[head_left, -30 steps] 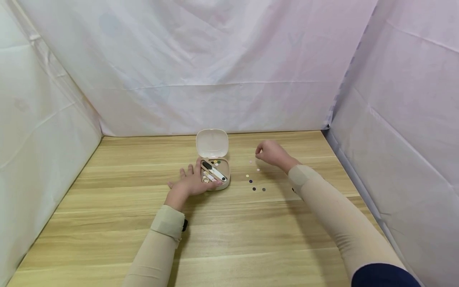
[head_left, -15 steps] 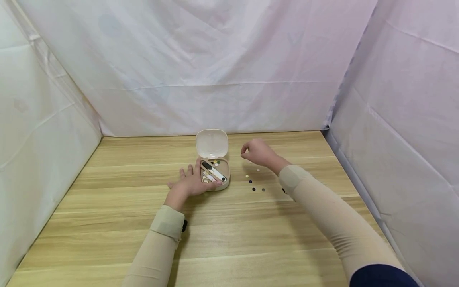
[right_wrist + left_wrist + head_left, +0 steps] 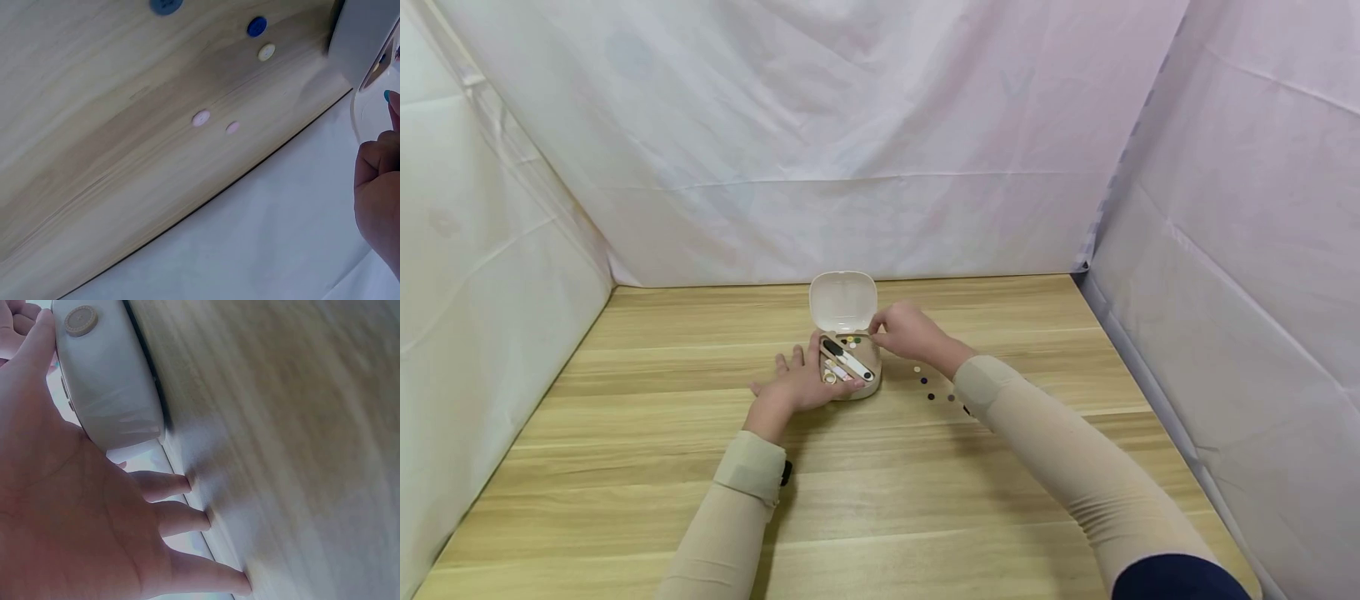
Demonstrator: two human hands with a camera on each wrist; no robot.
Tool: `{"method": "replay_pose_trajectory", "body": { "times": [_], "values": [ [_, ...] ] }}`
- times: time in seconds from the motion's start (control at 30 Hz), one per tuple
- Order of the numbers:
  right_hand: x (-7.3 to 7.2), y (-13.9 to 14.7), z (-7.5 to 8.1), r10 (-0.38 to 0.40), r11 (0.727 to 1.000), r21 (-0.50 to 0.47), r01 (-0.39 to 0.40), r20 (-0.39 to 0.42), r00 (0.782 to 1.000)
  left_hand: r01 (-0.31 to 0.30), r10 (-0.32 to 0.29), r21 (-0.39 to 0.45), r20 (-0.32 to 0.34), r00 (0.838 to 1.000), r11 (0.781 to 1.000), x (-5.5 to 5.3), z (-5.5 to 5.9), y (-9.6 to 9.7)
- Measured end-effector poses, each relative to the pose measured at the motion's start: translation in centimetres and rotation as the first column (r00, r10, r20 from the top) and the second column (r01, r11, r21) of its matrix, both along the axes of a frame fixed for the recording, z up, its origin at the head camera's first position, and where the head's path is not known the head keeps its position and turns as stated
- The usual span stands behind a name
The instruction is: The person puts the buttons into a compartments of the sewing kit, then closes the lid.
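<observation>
1. Pale wood-grain table (image 3: 655,358) bears a beige, rounded plastic box (image 3: 109,375), whitish lid (image 3: 843,302) raised for access.
2. Left hand (image 3: 797,386), fingers straight and spread, seemingly steadies the box.
3. Right hand (image 3: 912,332) pinches a small teal disc (image 3: 387,95) by its far-right corner; small round multicoloured buttons (image 3: 257,26) lie nearby.

I've got the left arm (image 3: 718,533) stretched in from the near edge, left hand (image 3: 797,385) splayed, fingers straight and fanned toward the far left, thumb sticking out right. My right arm (image 3: 1067,467) angles from near right up toward the middle. Right hand (image 3: 912,332) sits a bit farther out, thumb and index pinched, other fingers tucked in.
</observation>
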State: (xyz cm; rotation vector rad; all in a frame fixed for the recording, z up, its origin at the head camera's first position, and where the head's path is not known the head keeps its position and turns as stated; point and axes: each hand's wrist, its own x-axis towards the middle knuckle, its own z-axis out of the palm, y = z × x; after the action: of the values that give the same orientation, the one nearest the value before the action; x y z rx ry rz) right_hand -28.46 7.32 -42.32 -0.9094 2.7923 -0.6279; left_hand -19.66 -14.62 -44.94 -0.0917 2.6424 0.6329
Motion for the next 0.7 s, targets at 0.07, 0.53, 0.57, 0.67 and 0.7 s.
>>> {"method": "replay_pose_trajectory", "body": {
  "times": [0.07,0.53,0.57,0.67,0.7],
  "values": [
    [0.2,-0.5,-0.1,0.011,1.0,0.006,-0.011,-0.002,1.0,0.0,0.0,-0.001,-0.002,1.0,1.0,0.0,0.0,0.0],
    [0.9,-1.6,-1.5,0.067,0.996,0.061,-0.063,-0.074,0.995,0.006,-0.006,0.004,-0.007,1.0,1.0,0.2,0.0,0.3],
    [1.0,-1.6,-1.5,0.068,0.996,0.065,-0.063,-0.079,0.995,0.007,-0.007,0.003,-0.008,1.0,1.0,0.2,0.0,0.3],
    [1.1,-1.6,-1.4,0.073,0.995,0.073,-0.067,-0.081,0.994,0.008,-0.008,0.001,-0.012,1.0,1.0,0.1,-0.1,0.3],
    [1.1,-1.6,-1.4,0.077,0.995,0.075,-0.071,-0.079,0.994,0.008,-0.008,0.002,-0.014,1.0,1.0,0.1,-0.1,0.4]
  ]
}}
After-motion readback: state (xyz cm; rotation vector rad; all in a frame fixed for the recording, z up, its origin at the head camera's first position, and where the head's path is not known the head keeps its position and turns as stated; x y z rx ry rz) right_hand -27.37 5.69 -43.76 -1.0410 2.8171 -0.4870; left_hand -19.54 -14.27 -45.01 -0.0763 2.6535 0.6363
